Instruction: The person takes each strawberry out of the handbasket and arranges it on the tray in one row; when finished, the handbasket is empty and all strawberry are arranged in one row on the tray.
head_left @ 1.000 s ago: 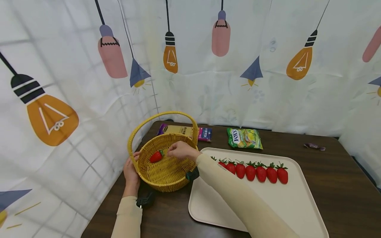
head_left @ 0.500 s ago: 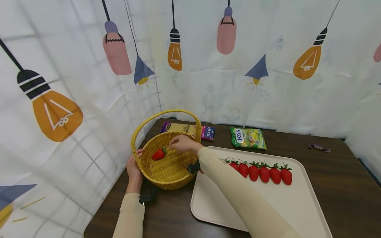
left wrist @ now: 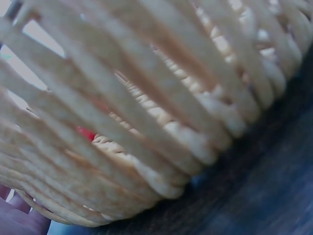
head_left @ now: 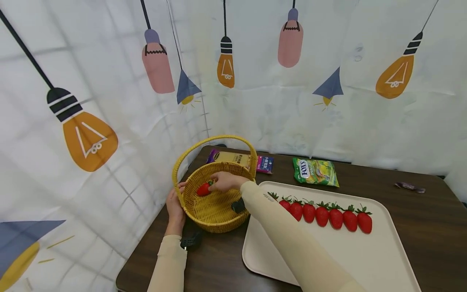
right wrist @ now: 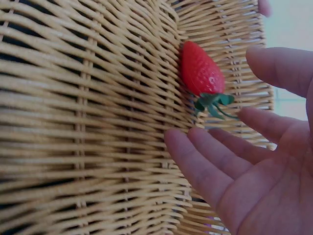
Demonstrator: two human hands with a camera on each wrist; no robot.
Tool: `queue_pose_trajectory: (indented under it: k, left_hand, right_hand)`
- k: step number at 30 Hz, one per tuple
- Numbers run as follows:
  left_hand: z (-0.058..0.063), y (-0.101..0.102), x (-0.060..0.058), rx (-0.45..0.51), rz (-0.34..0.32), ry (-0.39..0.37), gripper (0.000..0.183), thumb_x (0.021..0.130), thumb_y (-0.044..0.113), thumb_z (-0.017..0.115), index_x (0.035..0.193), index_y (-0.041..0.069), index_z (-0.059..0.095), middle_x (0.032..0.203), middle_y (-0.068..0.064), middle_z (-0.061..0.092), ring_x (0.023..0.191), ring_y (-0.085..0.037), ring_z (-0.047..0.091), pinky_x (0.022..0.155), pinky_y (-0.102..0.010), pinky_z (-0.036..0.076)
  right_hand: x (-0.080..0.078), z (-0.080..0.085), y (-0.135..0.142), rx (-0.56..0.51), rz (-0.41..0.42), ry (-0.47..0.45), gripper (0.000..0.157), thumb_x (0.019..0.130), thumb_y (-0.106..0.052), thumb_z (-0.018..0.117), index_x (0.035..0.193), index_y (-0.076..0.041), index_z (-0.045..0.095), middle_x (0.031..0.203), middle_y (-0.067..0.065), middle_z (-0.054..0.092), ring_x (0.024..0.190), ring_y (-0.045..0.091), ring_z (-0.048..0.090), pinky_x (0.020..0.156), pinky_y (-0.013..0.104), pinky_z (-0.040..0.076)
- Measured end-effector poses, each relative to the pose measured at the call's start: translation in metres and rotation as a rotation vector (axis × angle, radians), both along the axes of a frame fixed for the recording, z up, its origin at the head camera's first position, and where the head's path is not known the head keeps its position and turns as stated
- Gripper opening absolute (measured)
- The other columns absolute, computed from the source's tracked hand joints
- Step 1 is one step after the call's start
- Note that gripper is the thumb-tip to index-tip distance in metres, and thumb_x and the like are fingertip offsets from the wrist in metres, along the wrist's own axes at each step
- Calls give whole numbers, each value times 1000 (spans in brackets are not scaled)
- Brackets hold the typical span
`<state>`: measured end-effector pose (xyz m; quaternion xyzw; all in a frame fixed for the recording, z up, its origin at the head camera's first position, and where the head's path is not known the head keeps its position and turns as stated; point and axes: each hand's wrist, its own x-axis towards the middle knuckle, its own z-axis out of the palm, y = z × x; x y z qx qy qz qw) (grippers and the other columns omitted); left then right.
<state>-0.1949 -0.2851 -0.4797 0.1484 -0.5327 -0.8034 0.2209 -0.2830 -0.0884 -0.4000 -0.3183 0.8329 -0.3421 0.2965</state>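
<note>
A yellow wicker basket with a tall hooped handle stands on the dark table. My left hand grips its left side, with fingertips at the rim; in the left wrist view the weave hides most of that hand. One red strawberry with green leaves lies inside against the basket wall. My right hand reaches into the basket from the right. In the right wrist view its fingers are loosely extended, thumb apart, with one fingertip right at the strawberry's stem. Nothing is held in it.
To the right, a cream tray carries a row of several strawberries, partly covered by the right sleeve. Behind are a purple-and-tan packet, a green FOX'S candy bag and a small wrapped candy. A patterned curtain encloses the table.
The head view has turned slightly, shifting everything rightward. My right hand has come closer to the strawberry in the basket, now overlapping its leaves. The left hand stays on the basket.
</note>
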Motion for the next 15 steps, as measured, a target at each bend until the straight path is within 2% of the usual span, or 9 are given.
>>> queue_pose_trajectory:
  k: [1, 4, 7, 9, 11, 15]
  left_hand:
    - [-1, 1, 0, 3, 0, 1, 33, 99, 22, 57, 117, -4, 63, 101, -2, 66, 86, -14, 61, 74, -21, 53]
    - [-1, 2, -2, 6, -8, 6, 32, 99, 24, 58, 116, -3, 63, 101, -3, 65, 86, -14, 61, 74, -21, 53]
    - [-1, 3, -2, 14, -7, 10, 30, 98, 24, 59, 114, -1, 65, 100, -2, 65, 85, -14, 61, 74, -21, 53]
    - [-1, 2, -1, 18, -4, 13, 29, 98, 23, 59, 113, -1, 66, 99, -2, 66, 85, -14, 61, 74, -21, 53]
    - [-1, 2, -1, 22, 0, 16, 29, 98, 22, 59, 114, -2, 65, 99, -2, 66, 84, -14, 61, 74, -21, 53]
    - [0, 1, -1, 14, -4, 11, 32, 98, 22, 58, 116, -4, 63, 101, -3, 65, 86, -13, 61, 76, -20, 52]
  right_hand:
    - [1, -1, 0, -2, -6, -3, 63, 97, -29, 59, 151, -5, 35, 152, 15, 39, 111, 23, 57, 87, 42, 53]
    - [2, -4, -2, -22, -65, -21, 64, 97, -27, 59, 151, -5, 33, 153, 14, 37, 86, 23, 56, 84, 46, 52]
    - [2, -9, -3, -56, -111, -48, 65, 97, -24, 59, 152, -6, 31, 153, 15, 37, 79, 19, 51, 82, 47, 51]
    - [2, -14, -4, -79, -113, -67, 66, 97, -24, 60, 153, -8, 30, 153, 15, 37, 84, 22, 55, 82, 46, 50]
    - [1, -17, -5, -101, -95, -82, 67, 96, -24, 60, 154, -9, 30, 153, 16, 37, 99, 23, 57, 83, 44, 50]
    - [1, -21, -11, -152, -87, -119, 66, 96, -24, 62, 153, -13, 32, 154, 12, 37, 124, 28, 51, 87, 42, 52]
